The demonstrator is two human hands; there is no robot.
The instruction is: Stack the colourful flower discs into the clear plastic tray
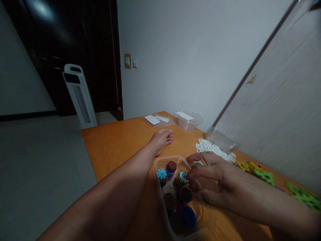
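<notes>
My left hand rests on the table just beyond a clear plastic tub, its fingers curled into a loose fist with nothing showing in it. Inside the tub stand several stacks of notched round plastic discs, among them a light blue-topped stack, a brown-topped stack and a dark blue-topped stack. Over the tub's right side hovers my right hand, slightly blurred, with fingers apart. A bluish piece shows between its fingers, partly hidden; whether they touch it I cannot tell.
White cut-out pieces lie in a pile to the right, near a clear ribbed container. Yellow and green pieces line the wall side. At the far corner are a clear bowl and a plastic bag with white cards.
</notes>
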